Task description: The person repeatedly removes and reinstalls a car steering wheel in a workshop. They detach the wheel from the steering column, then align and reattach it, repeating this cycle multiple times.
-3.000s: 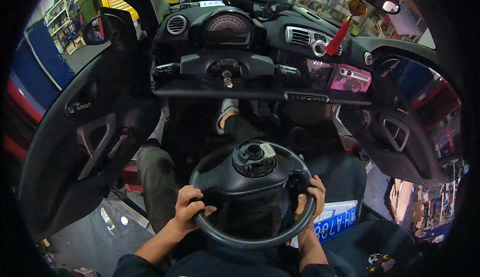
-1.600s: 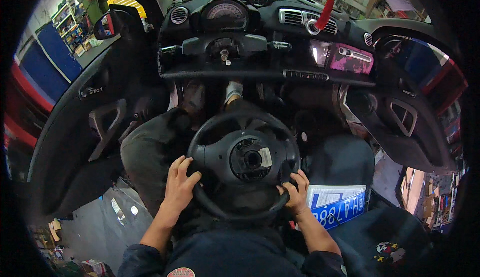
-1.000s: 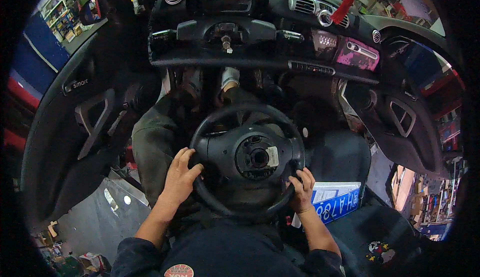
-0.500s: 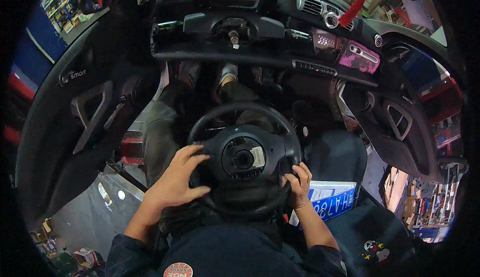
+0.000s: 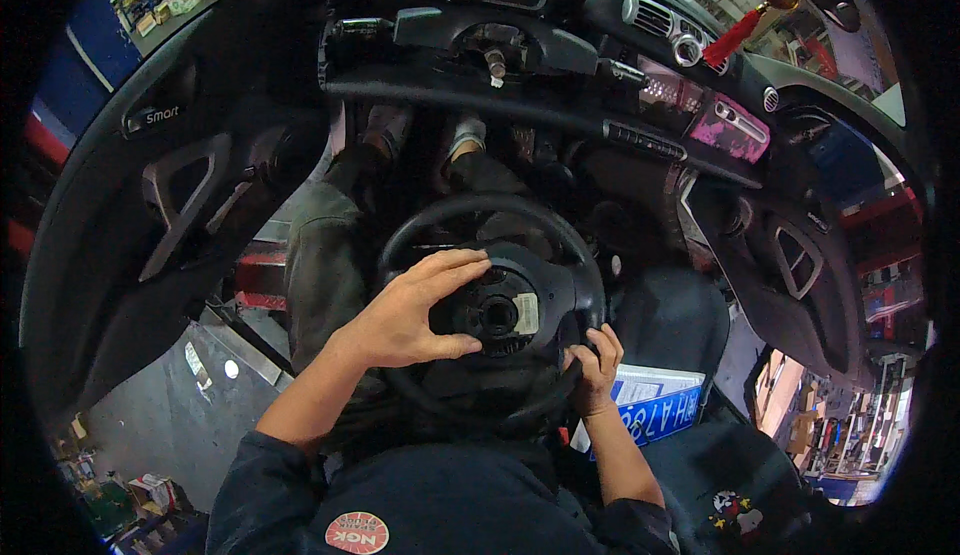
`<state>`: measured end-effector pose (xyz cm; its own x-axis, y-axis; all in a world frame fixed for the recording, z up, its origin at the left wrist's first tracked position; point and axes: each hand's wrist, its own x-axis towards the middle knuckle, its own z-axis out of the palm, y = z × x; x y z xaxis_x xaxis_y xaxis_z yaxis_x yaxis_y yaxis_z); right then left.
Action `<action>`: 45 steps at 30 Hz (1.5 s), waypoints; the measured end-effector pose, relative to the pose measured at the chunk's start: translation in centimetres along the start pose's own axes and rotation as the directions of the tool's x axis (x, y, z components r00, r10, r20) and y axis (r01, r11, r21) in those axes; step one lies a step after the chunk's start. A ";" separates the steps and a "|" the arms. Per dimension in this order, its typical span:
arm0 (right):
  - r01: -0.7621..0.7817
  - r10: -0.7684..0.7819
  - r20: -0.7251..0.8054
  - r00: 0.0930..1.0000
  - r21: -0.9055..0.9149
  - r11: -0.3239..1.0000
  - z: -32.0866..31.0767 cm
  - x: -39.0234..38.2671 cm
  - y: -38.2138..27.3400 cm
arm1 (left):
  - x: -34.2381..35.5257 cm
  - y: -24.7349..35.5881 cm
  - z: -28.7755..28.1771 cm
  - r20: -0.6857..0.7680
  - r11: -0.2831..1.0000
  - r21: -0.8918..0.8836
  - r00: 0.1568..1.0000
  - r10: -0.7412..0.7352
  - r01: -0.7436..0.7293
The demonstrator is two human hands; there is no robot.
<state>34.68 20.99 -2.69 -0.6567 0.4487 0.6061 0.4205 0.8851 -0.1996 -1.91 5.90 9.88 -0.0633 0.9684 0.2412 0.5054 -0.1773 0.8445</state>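
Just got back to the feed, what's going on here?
A seated person has a round black steering wheel in front of them. Their right hand holds its rim at the right; their left hand is open at the round black plastic hub, contact unclear. The wheel is off the bare metal steering shaft, which sticks out ahead of them.

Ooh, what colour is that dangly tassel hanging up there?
The tassel is red; it shows best in the head view, at the upper right.
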 end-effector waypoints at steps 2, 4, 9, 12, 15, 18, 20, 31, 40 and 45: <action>-0.001 0.001 0.000 1.000 0.007 1.000 0.0 0.0 0.0 | 0.1 -0.1 -0.1 0.011 1.000 -0.006 1.000 0.004 -0.004; -0.003 0.003 0.003 1.000 0.002 1.000 0.0 0.1 0.0 | 0.3 -0.2 -0.2 0.016 0.999 -0.026 1.000 0.025 -0.025; -0.003 0.003 0.004 1.000 0.009 1.000 -0.2 0.2 -0.2 | 0.8 -0.2 -0.5 0.053 1.000 -0.026 0.998 0.017 -0.016; -0.006 0.006 0.000 1.000 0.001 1.000 -0.2 0.2 -0.4 | 0.9 -0.1 -0.7 0.059 0.999 -0.030 0.998 0.019 -0.017; -0.008 0.008 -0.005 1.000 -0.008 1.000 -0.1 0.3 -0.5 | 0.8 0.0 -0.8 0.056 0.999 -0.039 0.998 0.013 -0.011; -0.007 0.007 -0.006 1.000 -0.009 1.000 -0.2 0.4 -0.5 | 0.7 0.1 -0.8 0.045 0.999 -0.052 0.999 0.002 0.000; -0.005 0.005 -0.003 1.000 -0.009 1.000 -0.2 0.4 -0.6 | 0.6 0.1 -0.7 0.030 0.999 -0.054 1.000 0.007 -0.005; 0.006 -0.006 -0.004 1.000 -0.004 1.000 -0.3 0.4 -0.3 | 0.4 0.2 -0.4 -0.023 0.995 -0.095 1.000 0.006 -0.009; 0.008 -0.008 0.000 1.000 -0.025 1.000 -0.3 0.4 -0.3 | 0.1 0.0 0.1 -0.108 0.994 -0.084 0.992 0.062 -0.071; 0.012 -0.012 -0.005 1.000 -0.021 1.000 -0.3 0.6 -0.4 | 0.0 -0.1 0.2 -0.130 0.994 -0.071 0.989 0.070 -0.080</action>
<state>34.30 20.85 -2.06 -0.6584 0.4377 0.6122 0.4260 0.8874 -0.1763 -1.83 5.95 9.67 -0.1391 0.9224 0.3602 0.4460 -0.2664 0.8544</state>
